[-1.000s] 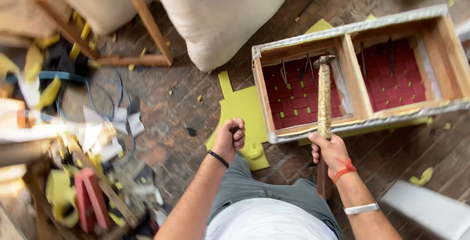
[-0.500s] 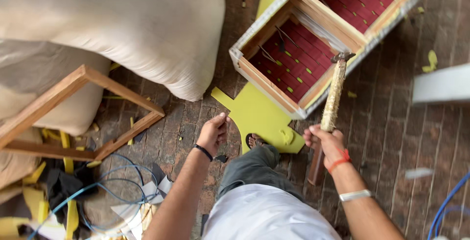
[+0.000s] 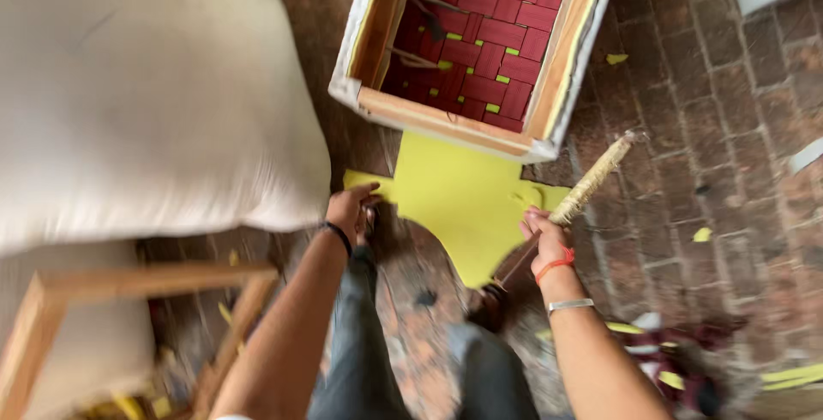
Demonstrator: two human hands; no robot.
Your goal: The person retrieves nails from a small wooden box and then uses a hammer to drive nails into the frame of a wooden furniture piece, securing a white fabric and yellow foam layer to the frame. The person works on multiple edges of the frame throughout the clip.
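Foam sheet laid on brick floor, wooden frame set just beyond it. Cushion placed left; hammer held right, over sheet's edge.

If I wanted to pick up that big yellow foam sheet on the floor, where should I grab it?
Probably the near edge of the yellow foam sheet, between the left hand and the right hand holding the hammer. It lies flat on the bricks, and its far end seems tucked under the wooden box frame, so come from the near side.
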